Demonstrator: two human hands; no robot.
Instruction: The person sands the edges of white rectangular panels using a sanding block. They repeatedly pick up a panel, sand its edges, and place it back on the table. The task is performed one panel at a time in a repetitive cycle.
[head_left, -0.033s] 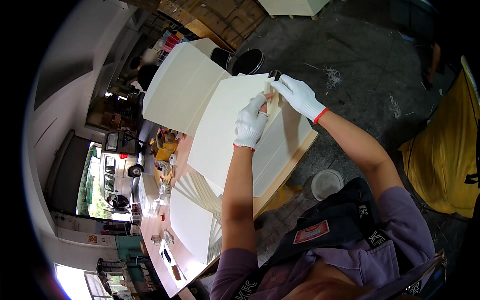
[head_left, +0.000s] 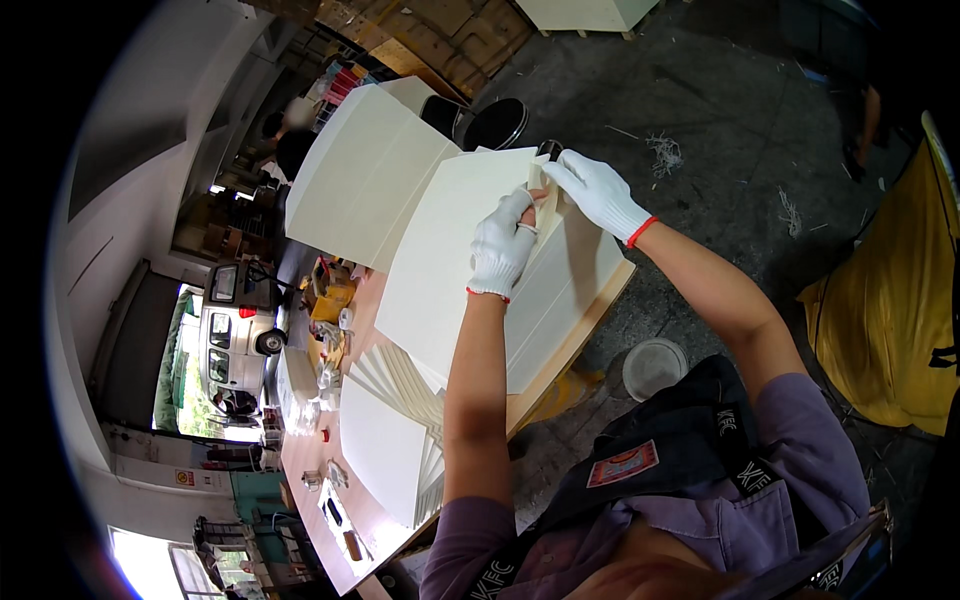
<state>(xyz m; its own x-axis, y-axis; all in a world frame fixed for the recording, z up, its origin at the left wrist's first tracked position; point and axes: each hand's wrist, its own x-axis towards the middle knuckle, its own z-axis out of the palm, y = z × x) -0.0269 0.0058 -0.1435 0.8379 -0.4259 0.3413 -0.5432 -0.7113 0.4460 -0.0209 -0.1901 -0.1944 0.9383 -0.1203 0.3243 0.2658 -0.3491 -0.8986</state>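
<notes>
Both my hands wear white knit gloves with red cuffs. They meet at the far corner of a large cream panel (head_left: 440, 270) that lies tilted on a wooden board (head_left: 590, 310). My left hand (head_left: 500, 245) pinches the lower end of a narrow tan strip (head_left: 545, 205) against the panel's edge. The fingers of my right hand (head_left: 598, 190) are closed on the strip's upper end. A small dark thing (head_left: 550, 148) shows just past my right fingertips; I cannot tell what it is.
A second big cream panel (head_left: 360, 175) lies beyond. Fanned cream sheets (head_left: 400, 440) sit on a cluttered workbench (head_left: 325, 300). A black round stool (head_left: 497, 122), a white lid (head_left: 655, 365) and yellow cloth (head_left: 890, 300) are on the floor. A person (head_left: 295, 130) stands far off.
</notes>
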